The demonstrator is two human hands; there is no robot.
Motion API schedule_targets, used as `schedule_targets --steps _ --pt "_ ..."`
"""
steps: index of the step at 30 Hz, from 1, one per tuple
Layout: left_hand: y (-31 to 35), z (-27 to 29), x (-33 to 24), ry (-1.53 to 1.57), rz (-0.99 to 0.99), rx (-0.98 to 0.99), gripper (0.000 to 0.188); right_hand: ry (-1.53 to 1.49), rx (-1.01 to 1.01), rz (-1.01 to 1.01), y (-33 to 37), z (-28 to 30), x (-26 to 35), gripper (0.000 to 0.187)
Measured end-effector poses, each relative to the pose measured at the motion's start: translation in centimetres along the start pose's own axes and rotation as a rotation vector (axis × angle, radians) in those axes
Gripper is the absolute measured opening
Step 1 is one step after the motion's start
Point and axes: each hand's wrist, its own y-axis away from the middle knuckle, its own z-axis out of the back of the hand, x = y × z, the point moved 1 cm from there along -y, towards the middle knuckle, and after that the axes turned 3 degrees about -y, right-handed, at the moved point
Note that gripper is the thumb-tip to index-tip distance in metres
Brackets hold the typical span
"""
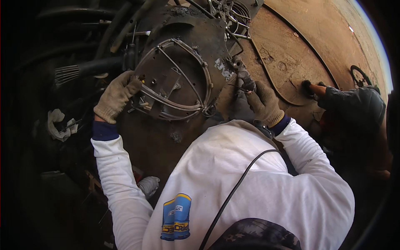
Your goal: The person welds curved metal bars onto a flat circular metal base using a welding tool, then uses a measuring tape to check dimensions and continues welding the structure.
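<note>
On the dark steel work table (183, 31) lies a rounded frame of bent metal rods (195, 86), with rods crossing inside its rim. My left hand (116, 96), in a beige knit glove, is closed at the frame's left corner, its fingertips curled around the rod end. At the table's right edge my right hand (266, 104), in a matching glove, is closed around a dark metal tool (246, 82). What kind of tool it is cannot be made out, and my fingers hide part of it.
A wire brush (68, 74) sits at the left. Coiled wire (239, 14) hangs at the table's far right corner. Along the brown ground at right runs a long cable (308, 39). Another person (354, 104) crouches at the far right. A crumpled white cloth (60, 125) lies left.
</note>
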Motion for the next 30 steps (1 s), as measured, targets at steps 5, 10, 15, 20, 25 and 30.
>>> schedule_targets --steps 5,10,15,20,25,30 --pt "0.0 0.2 -1.2 -0.1 0.059 -0.02 0.069 -0.058 0.088 -0.111 -2.5 1.9 1.1 0.031" --pt "0.0 -0.1 -1.3 -0.133 0.14 -0.055 0.077 -0.187 0.059 -0.04 -4.1 2.2 -1.3 0.032" --pt "0.3 0.0 -2.6 -0.108 0.291 -0.06 0.086 -0.291 0.012 -0.183 -5.6 3.2 -4.2 0.032" --pt "-0.2 -0.6 -4.5 -0.189 0.425 -0.094 0.051 -0.364 -0.092 -0.251 -6.8 4.0 -8.7 0.029" --pt "-0.4 -0.7 -5.4 -0.237 0.488 -0.09 0.048 -0.341 -0.146 -0.377 -7.3 4.4 -11.0 0.031" --pt "-0.2 -0.4 -5.5 -0.25 0.511 -0.084 0.048 -0.355 -0.18 -0.49 -7.0 4.5 -12.7 0.032"
